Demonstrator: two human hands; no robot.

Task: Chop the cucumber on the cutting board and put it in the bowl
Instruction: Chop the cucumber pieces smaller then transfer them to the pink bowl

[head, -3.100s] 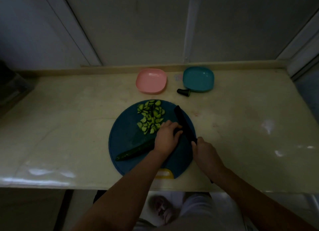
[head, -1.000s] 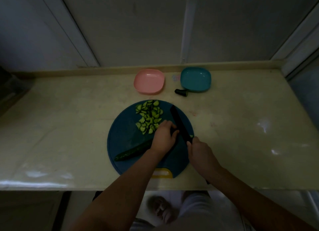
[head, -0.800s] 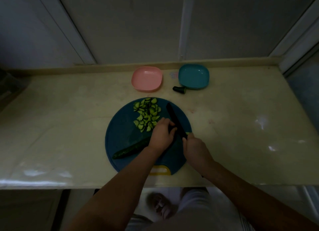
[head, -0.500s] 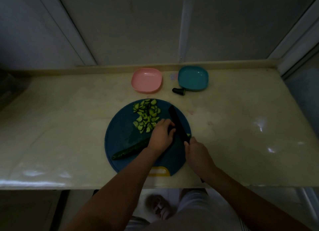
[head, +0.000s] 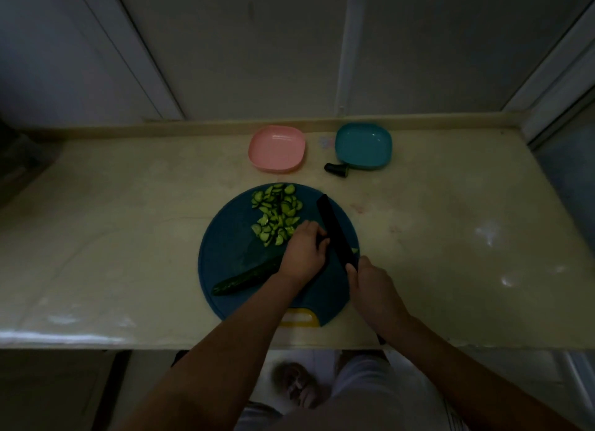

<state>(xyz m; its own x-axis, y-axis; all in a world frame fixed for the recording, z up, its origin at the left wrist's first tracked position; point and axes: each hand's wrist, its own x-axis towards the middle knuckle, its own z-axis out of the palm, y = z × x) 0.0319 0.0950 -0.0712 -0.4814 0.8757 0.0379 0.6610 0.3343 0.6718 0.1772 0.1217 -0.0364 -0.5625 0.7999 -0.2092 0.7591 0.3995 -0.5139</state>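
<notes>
Our round blue cutting board [head: 225,263] nears the pale tabletop [head: 450,237] front edge. The dark green cucumber [head: 244,277] points near-left; our left hand [head: 302,253] pins it, our right hand [head: 375,287] grips the black knife [head: 335,231].

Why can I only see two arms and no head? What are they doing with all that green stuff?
The camera sits on the person's head and looks down, so you see only their arms and hands. On the pale stone counter lies a round dark-blue cutting board. The left hand presses down a long dark-green cucumber. The right hand holds a black knife and cuts beside the left fingers. The pile of light-green cucumber slices is what is already cut. Behind the board wait a pink square bowl and a teal square bowl, both empty. A small dark cucumber end lies beside the teal one.
</notes>
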